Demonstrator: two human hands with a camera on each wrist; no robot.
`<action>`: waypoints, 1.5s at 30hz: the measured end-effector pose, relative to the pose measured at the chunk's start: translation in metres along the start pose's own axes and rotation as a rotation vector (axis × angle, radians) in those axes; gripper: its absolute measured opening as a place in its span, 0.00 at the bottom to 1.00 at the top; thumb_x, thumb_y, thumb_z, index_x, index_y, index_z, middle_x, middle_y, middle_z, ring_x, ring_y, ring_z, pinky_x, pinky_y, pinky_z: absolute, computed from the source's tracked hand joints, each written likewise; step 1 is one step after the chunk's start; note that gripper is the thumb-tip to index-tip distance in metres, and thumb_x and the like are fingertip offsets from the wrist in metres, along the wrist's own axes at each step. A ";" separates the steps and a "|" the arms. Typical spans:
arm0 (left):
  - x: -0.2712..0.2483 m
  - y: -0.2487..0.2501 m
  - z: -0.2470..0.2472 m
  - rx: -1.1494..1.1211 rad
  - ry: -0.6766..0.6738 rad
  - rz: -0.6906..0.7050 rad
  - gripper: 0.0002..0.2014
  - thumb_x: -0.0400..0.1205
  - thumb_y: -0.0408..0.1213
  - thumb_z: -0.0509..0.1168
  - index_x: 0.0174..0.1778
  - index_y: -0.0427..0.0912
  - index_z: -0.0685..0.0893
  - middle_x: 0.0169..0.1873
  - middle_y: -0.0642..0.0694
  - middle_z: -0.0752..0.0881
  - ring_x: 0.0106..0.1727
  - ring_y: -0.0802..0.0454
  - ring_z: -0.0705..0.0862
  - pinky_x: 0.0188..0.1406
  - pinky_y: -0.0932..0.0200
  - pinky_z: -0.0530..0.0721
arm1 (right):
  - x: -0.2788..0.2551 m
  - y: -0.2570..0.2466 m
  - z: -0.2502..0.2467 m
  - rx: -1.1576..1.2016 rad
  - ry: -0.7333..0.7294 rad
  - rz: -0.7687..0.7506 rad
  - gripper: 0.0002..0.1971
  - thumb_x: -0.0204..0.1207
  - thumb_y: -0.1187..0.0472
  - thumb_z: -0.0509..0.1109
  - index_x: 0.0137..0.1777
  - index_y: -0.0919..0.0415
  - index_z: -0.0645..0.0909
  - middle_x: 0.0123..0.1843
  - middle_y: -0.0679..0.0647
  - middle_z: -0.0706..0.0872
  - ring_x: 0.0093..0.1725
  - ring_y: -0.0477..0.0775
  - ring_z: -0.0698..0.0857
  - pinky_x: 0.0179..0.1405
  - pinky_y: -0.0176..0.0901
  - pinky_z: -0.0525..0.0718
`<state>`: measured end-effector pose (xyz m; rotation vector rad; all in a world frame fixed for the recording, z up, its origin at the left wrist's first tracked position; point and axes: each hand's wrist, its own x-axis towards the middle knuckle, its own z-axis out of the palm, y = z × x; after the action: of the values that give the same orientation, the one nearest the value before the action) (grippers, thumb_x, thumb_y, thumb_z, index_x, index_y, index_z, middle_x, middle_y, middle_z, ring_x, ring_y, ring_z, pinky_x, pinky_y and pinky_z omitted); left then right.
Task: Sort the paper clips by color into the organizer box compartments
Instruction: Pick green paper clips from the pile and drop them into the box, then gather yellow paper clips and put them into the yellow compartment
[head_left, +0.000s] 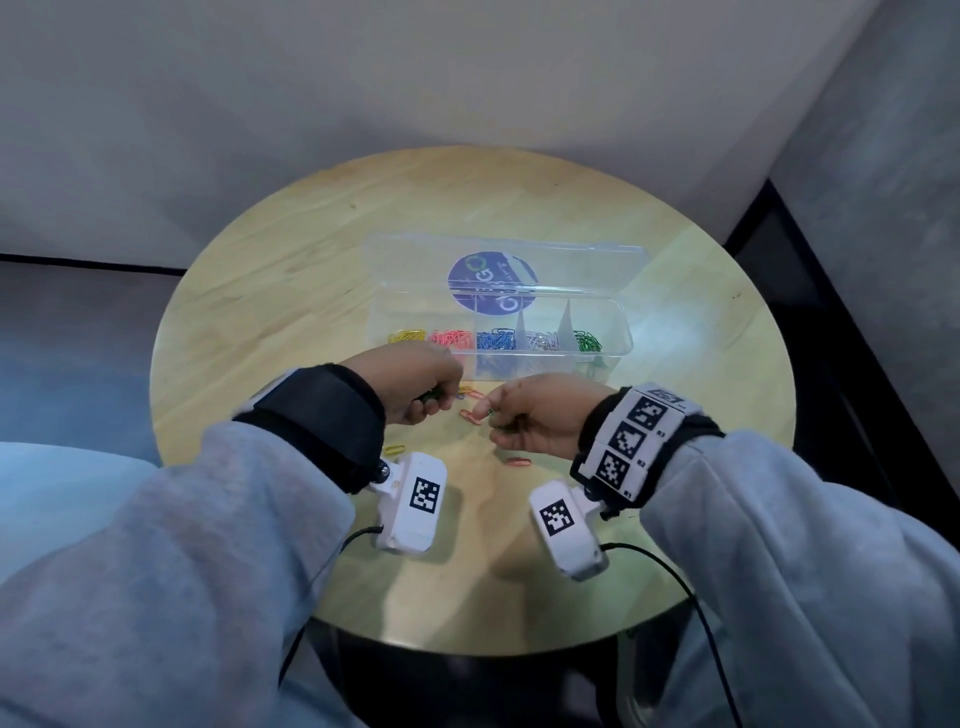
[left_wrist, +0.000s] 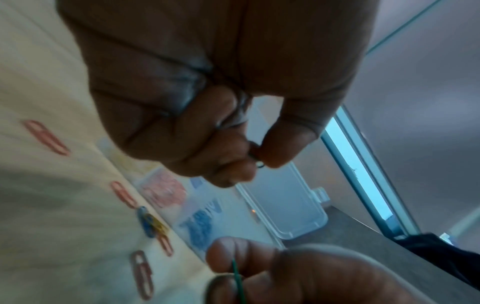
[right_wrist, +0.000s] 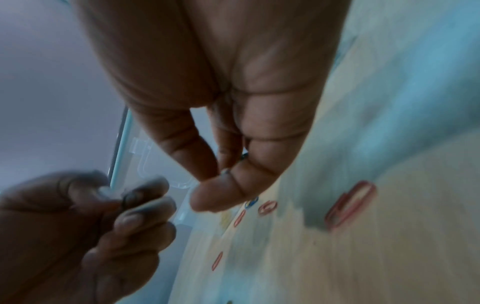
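The clear organizer box (head_left: 618, 332) stands open at mid-table, with yellow, red, blue, white and green clips (head_left: 588, 342) in separate compartments. In front of the box my left hand (head_left: 441, 396) is curled, pinching dark green clips (left_wrist: 259, 163) between thumb and forefinger. Close beside it, my right hand (head_left: 491, 415) pinches a green clip (left_wrist: 237, 275) between thumb and fingers. Loose red clips (head_left: 470, 415) lie on the table between and below the hands. A blue and a yellow clip (left_wrist: 152, 225) lie together near the box wall.
The round wooden table (head_left: 291, 291) stands in a corner between grey walls. The box's lid (head_left: 415, 254) with a purple label lies open behind the box. One yellow clip (head_left: 394, 449) lies by my left wrist, one red clip (head_left: 517, 461) near my right wrist.
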<state>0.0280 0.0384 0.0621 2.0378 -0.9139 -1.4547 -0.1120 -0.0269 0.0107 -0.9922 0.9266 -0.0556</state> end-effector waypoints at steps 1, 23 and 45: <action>0.000 0.004 0.004 0.009 -0.008 0.007 0.12 0.78 0.22 0.52 0.29 0.39 0.69 0.27 0.42 0.73 0.24 0.53 0.66 0.18 0.68 0.62 | 0.000 0.001 0.001 0.045 -0.015 0.009 0.17 0.77 0.82 0.48 0.38 0.66 0.73 0.36 0.56 0.76 0.31 0.48 0.75 0.24 0.28 0.82; -0.010 -0.006 -0.024 0.229 0.149 0.079 0.10 0.80 0.27 0.57 0.41 0.44 0.81 0.35 0.45 0.81 0.31 0.52 0.82 0.33 0.65 0.84 | -0.028 -0.030 -0.023 0.328 0.197 -0.265 0.10 0.77 0.80 0.56 0.42 0.71 0.77 0.40 0.63 0.77 0.33 0.54 0.83 0.30 0.33 0.88; 0.021 -0.042 -0.012 1.136 0.061 -0.138 0.17 0.76 0.41 0.72 0.59 0.40 0.86 0.53 0.44 0.89 0.44 0.49 0.81 0.49 0.57 0.82 | -0.017 -0.065 -0.069 -1.164 0.729 -0.118 0.15 0.79 0.65 0.60 0.63 0.60 0.80 0.64 0.57 0.83 0.62 0.59 0.81 0.53 0.43 0.77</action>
<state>0.0544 0.0510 0.0230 2.9106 -1.8823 -0.9621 -0.1471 -0.1048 0.0550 -2.1891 1.6165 0.0378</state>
